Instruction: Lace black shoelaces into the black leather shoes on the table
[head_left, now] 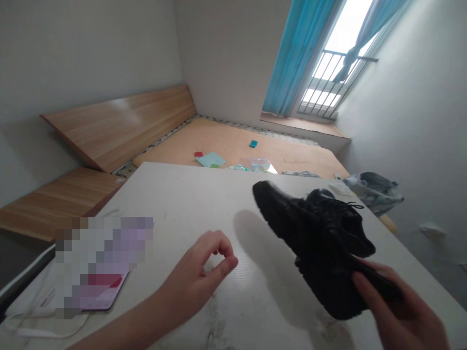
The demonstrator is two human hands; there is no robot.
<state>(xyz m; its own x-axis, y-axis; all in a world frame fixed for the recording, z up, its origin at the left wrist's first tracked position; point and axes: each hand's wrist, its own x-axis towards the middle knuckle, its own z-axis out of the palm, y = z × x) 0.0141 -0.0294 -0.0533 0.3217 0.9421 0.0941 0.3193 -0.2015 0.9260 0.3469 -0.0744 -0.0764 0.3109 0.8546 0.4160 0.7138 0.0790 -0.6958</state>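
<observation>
Above table [175, 194], right of centre: black shoe [314, 233] held at heel end by my right hand [397, 306], grip closed; long axis runs up-left, toe away. Left hand [200, 277] nearby, empty, fingers loosely curled.

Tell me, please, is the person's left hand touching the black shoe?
Apart. The head view shows the left hand curled above the white table, with bare tabletop plainly between it and the black shoe, which the right hand holds.
</observation>
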